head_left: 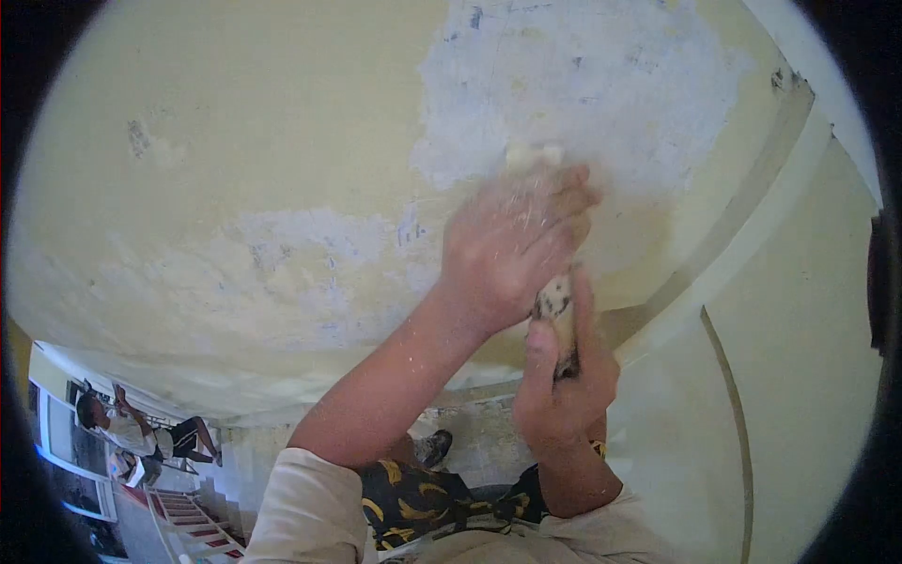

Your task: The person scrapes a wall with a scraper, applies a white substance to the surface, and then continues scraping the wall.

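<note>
Both my hands are on one pale, dark-speckled tool (554,299), which lies against the yellowish surface (310,113) beside a whitish patch (583,85). My left hand (517,240) presses over the upper part of the tool, its fingers curled round it and blurred. Lower down, my right hand (568,390) grips the tool's dark-stained lower end, thumb on one side and fingers on the other. A pale block-like end shows just beyond my left fingers. White dust specks cover my left hand and forearm.
Another person (141,432) is at the lower left, near a ladder (193,517) and windows (80,442). A curved, darker band (742,202) crosses the surface at right. A shoe (434,447) shows below my left forearm. Whitish patches (310,235) spread leftward.
</note>
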The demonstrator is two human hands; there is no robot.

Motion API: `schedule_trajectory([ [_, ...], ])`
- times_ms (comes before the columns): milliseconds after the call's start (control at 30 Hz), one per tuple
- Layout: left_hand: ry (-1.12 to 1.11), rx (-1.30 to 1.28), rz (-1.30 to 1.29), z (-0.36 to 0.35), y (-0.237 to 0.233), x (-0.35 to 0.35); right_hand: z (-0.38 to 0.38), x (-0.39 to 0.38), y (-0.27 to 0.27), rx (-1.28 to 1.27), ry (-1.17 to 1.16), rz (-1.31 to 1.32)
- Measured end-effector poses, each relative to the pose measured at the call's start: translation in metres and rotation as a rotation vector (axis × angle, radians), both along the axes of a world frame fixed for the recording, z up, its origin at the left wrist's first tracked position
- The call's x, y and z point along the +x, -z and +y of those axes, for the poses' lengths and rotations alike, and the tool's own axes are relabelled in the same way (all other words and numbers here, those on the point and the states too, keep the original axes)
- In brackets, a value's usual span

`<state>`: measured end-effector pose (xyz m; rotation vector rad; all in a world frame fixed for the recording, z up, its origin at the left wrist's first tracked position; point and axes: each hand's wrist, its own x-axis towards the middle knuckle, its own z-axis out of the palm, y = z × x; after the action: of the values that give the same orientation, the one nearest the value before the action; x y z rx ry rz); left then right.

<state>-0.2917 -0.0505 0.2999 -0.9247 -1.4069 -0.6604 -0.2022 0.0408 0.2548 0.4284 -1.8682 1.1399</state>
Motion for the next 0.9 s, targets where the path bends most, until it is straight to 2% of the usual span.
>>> schedule_trajectory([
  [33,-0.012,0.008,-0.038,-0.002,0.004,0.002,0.001,-0.001,0.006,0.075,0.026,0.028],
  [167,-0.008,-0.034,-0.049,-0.006,0.000,-0.003,-0.004,-0.005,0.007,0.037,0.000,-0.035],
  [233,0.003,-0.024,0.023,-0.003,-0.013,-0.009,-0.005,-0.013,-0.007,0.017,0.024,0.104],
  [333,-0.033,-0.028,-0.085,-0.005,0.010,-0.005,-0.001,-0.005,0.008,0.081,0.032,-0.017],
  [433,-0.022,-0.057,-0.124,-0.001,0.020,0.000,0.002,-0.008,0.024,0.074,0.045,0.069],
  [567,0.022,-0.029,-0.096,0.000,0.009,-0.005,0.001,-0.005,0.010,0.038,0.030,0.008],
  [633,-0.012,-0.090,-0.111,-0.004,0.021,-0.004,0.000,-0.002,0.020,0.056,0.002,-0.147],
  [700,-0.014,-0.094,-0.102,-0.017,0.036,0.005,-0.014,0.009,0.036,0.061,0.015,-0.102],
  [833,0.053,-0.049,-0.076,-0.008,0.007,0.003,-0.012,0.006,0.009,0.014,0.007,-0.063],
  [900,0.017,-0.073,-0.068,0.004,0.016,0.003,0.004,0.009,0.015,0.004,0.003,-0.065],
])
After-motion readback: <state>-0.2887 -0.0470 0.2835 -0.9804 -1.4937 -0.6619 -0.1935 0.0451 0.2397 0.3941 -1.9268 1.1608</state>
